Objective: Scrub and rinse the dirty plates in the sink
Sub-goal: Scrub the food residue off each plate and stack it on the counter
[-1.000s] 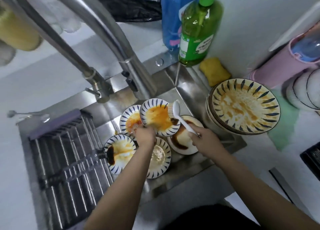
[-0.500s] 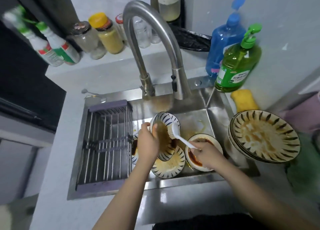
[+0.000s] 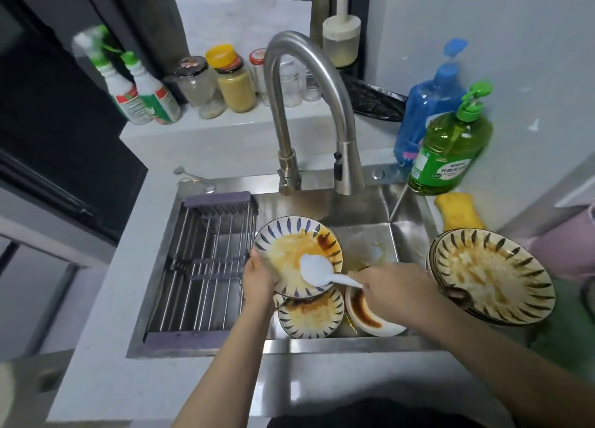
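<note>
Two hands are at work over your steel sink [image 3: 409, 234], largest item on record, with a drying rack [image 3: 206, 260] across its left half. Right of the basin, a stack of soiled plates [image 3: 492, 276] sits on the counter. Your left hand [image 3: 257, 278] grips the near-left rim of a blue-patterned plate [image 3: 289, 250], held tilted above the basin, smeared orange. Beneath it lie a second patterned plate [image 3: 310, 318] and a white plate [image 3: 370, 318] with brown sauce. Your right hand [image 3: 386, 287] is closed round the handle of a white brush [image 3: 317, 271], its head on the held plate.
</note>
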The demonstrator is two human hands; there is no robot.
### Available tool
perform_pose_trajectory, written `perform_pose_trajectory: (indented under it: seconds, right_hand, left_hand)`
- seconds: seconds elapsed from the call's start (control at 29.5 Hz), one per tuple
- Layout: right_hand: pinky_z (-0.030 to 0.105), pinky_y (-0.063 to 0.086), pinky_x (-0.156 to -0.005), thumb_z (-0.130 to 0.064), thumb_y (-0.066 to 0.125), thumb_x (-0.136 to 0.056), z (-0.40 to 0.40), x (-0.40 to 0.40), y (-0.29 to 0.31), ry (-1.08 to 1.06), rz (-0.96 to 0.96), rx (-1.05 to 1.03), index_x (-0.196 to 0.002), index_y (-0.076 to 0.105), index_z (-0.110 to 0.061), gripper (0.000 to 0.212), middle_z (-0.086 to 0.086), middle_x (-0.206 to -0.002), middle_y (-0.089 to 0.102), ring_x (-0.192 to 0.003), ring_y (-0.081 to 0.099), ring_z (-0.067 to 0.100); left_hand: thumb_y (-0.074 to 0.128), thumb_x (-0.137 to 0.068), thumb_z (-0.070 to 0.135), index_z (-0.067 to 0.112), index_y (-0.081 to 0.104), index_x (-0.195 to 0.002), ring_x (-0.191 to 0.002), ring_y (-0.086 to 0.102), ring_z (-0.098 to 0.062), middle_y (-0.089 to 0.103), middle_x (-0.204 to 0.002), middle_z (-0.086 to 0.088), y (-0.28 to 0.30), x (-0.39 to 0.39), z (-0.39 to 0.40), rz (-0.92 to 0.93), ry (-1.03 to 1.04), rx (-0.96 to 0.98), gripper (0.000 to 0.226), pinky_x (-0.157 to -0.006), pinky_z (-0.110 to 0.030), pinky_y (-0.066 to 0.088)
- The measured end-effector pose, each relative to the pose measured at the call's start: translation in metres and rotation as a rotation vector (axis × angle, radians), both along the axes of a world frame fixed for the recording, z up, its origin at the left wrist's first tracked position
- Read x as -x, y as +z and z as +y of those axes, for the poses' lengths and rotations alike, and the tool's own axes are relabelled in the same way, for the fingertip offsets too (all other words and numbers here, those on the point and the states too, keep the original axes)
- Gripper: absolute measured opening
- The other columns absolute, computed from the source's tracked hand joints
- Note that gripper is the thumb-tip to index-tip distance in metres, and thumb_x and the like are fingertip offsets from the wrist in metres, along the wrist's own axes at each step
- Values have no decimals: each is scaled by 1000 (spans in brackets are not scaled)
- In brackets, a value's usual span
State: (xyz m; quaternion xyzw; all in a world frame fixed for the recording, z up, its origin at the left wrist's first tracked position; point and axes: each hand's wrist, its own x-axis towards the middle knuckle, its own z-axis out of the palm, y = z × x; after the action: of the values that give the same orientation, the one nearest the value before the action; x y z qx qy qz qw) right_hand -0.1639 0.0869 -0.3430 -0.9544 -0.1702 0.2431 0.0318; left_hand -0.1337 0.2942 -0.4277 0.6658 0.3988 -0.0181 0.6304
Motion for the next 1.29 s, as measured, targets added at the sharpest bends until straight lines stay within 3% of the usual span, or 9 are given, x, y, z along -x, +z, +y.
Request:
perform_pose_trajectory:
  seconds: [0.24,0.34,0.41,0.54,0.71,0.88,0.98,1.15,1.29]
  right_hand:
    - [27,25,-45,-2,39,-85,20,-9,1,44,-121,30,-139,34,-29,61,-4,-70,46,-63,48,19]
    - [26,24,-45,-11,38,-92,9,1,13,125,-79,59,-126,50,-31,41,-7,-65,38,-53,35,9]
    - [25,24,-45,-12,39,-90,-3,-10,15,52,-100,133,-122,55,-29,40,-8,-68,45,-55,42,9]
    - [26,23,-44,-7,39,-88,5,-16,14,49,-182,114,-135,41,-31,53,-6,-65,39,-53,38,12]
    - [23,32,-47,-20,39,-97,-5,-3,26,145,-56,44,-131,47,-41,41,-7,-66,44,-56,41,8]
    - [26,30,-44,-6,38,-90,1,-19,28,7,-190,121,-141,33,-36,59,-5,-65,38,-51,37,10]
    - [24,25,-43,-11,37,-94,8,-3,29,148,-159,39,-141,34,-38,54,-7,-64,36,-50,32,7]
    - [21,34,-50,-17,36,-94,-21,-18,39,116,-72,172,-130,48,-39,44,-7,-68,47,-59,46,8]
    - [21,32,-42,-13,35,-95,-6,-15,29,62,-194,100,-136,37,-39,48,-7,-63,44,-49,40,5]
  left_hand:
    - [29,-96,61,26,56,-88,-106,59,-32,63,-111,-13,0,18,-20,-4,-168,41,45,-97,-52,47]
    - [25,-101,54,17,56,-108,-106,55,-25,59,-112,-5,8,18,-15,4,-111,91,49,-100,-46,44]
    - [25,-100,54,17,54,-121,-107,56,-19,60,-113,0,12,20,-10,6,-98,135,51,-101,-44,45]
    - [27,-101,50,20,55,-121,-94,61,-13,63,-102,3,18,21,-13,-47,-167,144,46,-91,-36,49]
    - [29,-98,56,21,51,-127,-109,58,-23,60,-121,-3,19,19,-8,-45,-113,163,51,-83,-33,50]
    - [29,-98,57,19,50,-137,-115,59,-26,60,-129,-7,20,20,-13,-66,-163,194,58,-98,-48,49]
    - [28,-98,57,21,42,-141,-120,53,-31,53,-134,-8,22,15,-17,-48,-149,173,58,-98,-51,47]
    - [27,-100,52,21,36,-145,-119,53,-24,52,-136,-5,19,10,-7,-67,-92,188,56,-90,-35,46]
    - [25,-102,47,21,31,-149,-130,42,-21,42,-143,-2,23,9,-17,-120,-137,138,53,-98,-31,35]
